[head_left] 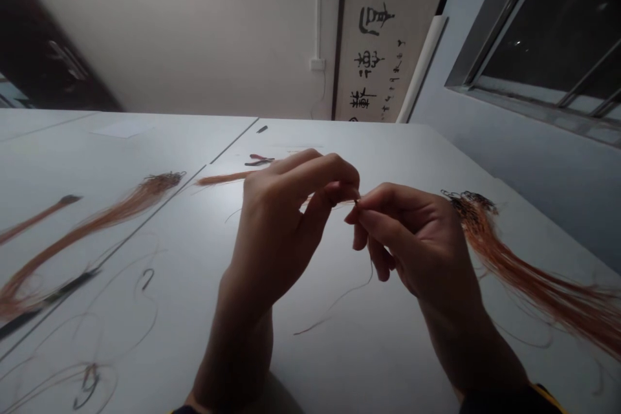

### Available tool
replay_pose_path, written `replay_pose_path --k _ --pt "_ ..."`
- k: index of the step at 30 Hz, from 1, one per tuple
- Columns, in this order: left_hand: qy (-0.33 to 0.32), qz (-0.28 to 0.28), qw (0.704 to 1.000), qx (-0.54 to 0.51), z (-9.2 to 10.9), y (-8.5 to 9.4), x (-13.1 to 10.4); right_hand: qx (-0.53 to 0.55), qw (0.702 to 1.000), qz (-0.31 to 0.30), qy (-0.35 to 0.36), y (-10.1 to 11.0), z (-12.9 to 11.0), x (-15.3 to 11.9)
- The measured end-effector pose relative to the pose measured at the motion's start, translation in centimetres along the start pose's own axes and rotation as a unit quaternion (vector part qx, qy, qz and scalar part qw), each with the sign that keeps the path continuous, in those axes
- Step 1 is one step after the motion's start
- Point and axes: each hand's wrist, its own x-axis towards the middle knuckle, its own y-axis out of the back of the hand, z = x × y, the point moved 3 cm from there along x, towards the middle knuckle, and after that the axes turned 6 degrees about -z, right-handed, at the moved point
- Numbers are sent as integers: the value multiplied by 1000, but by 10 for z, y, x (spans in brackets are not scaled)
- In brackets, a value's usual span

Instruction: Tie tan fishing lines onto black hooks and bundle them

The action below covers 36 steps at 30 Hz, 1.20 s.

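Observation:
My left hand (pixel 291 220) is raised over the table, its thumb and index finger pinched together at a tiny dark spot. Against those fingertips, the thumb and index finger of my right hand (pixel 417 233) are closed on the same spot. A thin brown fishing line (pixel 352 289) hangs below my right fingers and trails to the tabletop. What sits at the pinch is too small and covered to make out, perhaps a hook. A loose fish hook (pixel 148 279) lies left of my left forearm, and more hooks (pixel 88 387) lie nearer with tangled line.
On the white table (pixel 310 375), a bundle of orange-brown lines with dark hooks (pixel 504 259) lies at right. Another hooked bundle (pixel 116 207) and a thinner bundle (pixel 39 220) are at left. Pliers (pixel 259 160) lie beyond my left hand, near a small dark object (pixel 262 129).

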Motion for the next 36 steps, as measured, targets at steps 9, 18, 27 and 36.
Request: replay_pose_path --k 9,18,27,36 --pt "-1 1 1000 9 0 1 0 -4 1000 8 -2 -1 1 1" --pt "-3 3 1000 7 0 0 0 -12 999 1 42 1 5 2" --pt "-13 10 1000 24 2 1 0 -10 1000 5 9 0 1 2" --pt "2 1 1000 4 0 1 0 -28 1000 9 10 -1 -1 0"
